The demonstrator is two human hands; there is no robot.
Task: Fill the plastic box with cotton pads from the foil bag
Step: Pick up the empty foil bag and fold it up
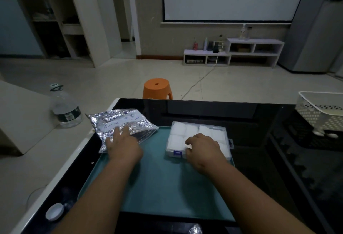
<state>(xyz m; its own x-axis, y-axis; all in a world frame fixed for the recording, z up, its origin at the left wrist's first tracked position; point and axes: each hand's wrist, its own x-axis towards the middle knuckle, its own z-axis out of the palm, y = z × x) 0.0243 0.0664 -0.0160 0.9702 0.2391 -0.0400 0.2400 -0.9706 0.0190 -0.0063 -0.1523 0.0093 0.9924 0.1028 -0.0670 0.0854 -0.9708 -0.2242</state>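
The bag is pressed by straight fingers of the left hand; the box is gripped by curled fingers of the right hand.

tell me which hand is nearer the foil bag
Left. The left hand lies on the foil bag, fingers straight across its near part. The right hand is off to the bag's right, on the plastic box.
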